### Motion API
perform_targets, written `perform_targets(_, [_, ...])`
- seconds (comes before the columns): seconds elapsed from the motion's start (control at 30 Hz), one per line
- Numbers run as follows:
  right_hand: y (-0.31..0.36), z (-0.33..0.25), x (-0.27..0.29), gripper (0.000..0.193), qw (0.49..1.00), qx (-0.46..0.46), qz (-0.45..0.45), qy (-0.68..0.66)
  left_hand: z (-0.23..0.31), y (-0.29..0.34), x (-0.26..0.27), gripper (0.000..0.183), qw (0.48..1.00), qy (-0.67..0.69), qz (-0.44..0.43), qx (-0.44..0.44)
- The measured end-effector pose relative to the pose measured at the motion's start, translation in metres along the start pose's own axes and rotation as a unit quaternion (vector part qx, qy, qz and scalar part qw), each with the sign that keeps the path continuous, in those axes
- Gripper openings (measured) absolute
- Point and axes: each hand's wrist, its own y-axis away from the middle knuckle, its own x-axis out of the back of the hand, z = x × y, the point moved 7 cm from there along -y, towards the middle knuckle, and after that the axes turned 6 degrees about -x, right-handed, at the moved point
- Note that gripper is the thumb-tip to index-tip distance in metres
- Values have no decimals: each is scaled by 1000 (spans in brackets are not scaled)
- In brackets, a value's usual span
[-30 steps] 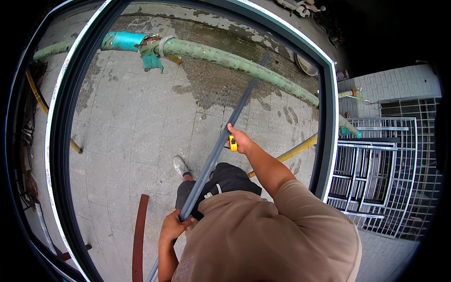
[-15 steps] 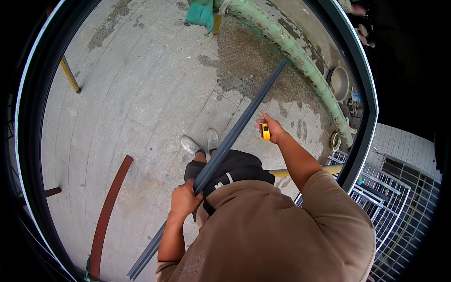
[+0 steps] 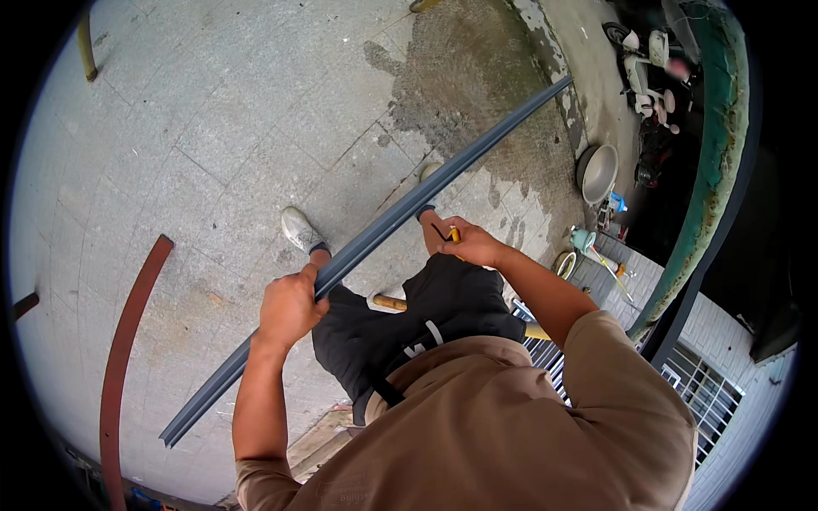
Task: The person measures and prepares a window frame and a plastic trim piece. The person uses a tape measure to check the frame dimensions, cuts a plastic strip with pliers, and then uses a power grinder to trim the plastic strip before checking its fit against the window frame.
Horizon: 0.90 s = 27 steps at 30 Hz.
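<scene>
My left hand (image 3: 291, 308) is closed around a long dark grey metal profile (image 3: 409, 204), a little below its middle. The profile slants across in front of my legs, its near end at the lower left and its far end toward the upper right, over the edge of the wet patch. My right hand (image 3: 475, 245) is closed on a small yellow tape measure (image 3: 455, 235), mostly hidden by the fingers. A short black strap shows beside it. That hand is to the right of the profile and apart from it.
A rusty green pole (image 3: 711, 179) curves down the right side. Beyond the wet paving (image 3: 464, 85) sits a round metal basin (image 3: 598, 173). A red-brown bar (image 3: 132, 341) runs along the left. White barred grating (image 3: 705, 392) is at the lower right, with parked scooters (image 3: 648, 68) farther off.
The profile has swung to a flatter slant, and my left hand has moved up and left with it. My right hand has come down and inward with the tape measure. The view and my stance have shifted.
</scene>
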Motion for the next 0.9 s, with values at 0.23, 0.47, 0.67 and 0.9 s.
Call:
perform_targets(0.23, [-80,57,26,67,960,43,210,178,-33,-87,-79,25,1000,-14,-2,5])
perform_targets(0.47, [-116,110,57,60,935,190,245,172,-38,-192,-154,34,998,-12,-59,33])
perform_targets(0.67, [-143,141,98,56,938,216,260,73,5,-315,-192,33,999,3,-34,30])
perform_targets(0.9, [-172,200,164,54,934,207,282,-75,92,-485,-193,28,995,-79,51,-25])
